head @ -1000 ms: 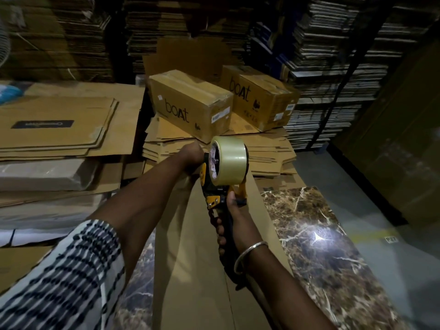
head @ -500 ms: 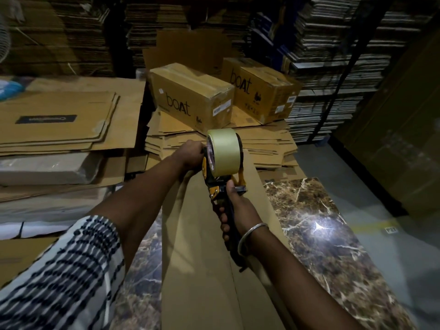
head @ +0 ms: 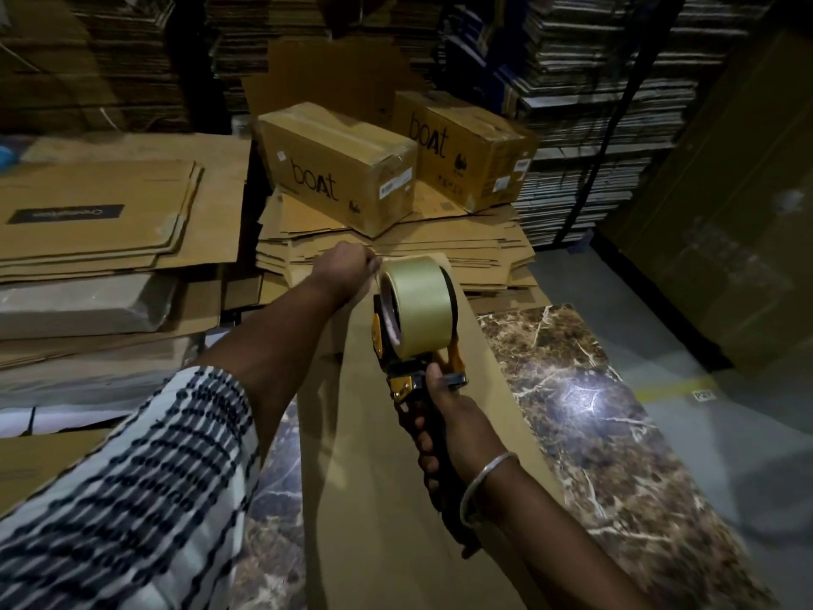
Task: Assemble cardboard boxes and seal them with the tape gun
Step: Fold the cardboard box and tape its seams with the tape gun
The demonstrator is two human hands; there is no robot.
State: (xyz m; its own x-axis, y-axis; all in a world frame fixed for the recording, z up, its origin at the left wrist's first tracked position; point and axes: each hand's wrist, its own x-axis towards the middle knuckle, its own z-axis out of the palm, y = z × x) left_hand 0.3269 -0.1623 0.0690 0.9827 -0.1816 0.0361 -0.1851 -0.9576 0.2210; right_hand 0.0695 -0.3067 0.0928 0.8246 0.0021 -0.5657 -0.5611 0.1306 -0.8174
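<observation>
The person is sealing a box (head: 396,477) lying lengthwise on the marble worktop (head: 616,433). The right hand (head: 444,416) is gripping the tape gun (head: 413,319) near the box's far end; the left hand (head: 343,268), arm outstretched, is curled at that end, apparently pinching the tape. Next, I'd guess, comes drawing the gun nearer along the seam.

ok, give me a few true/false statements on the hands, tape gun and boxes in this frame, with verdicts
1. The right hand grips the tape gun by its handle. True.
2. The left hand lies flat on the marble table. False: it is curled at the far end of the cardboard box, beside the tape roll.
3. Two closed boxes marked "boAt" sit on a stack of flat cardboard. True.
4. The tape gun holds no roll. False: it carries a full-looking roll.
</observation>
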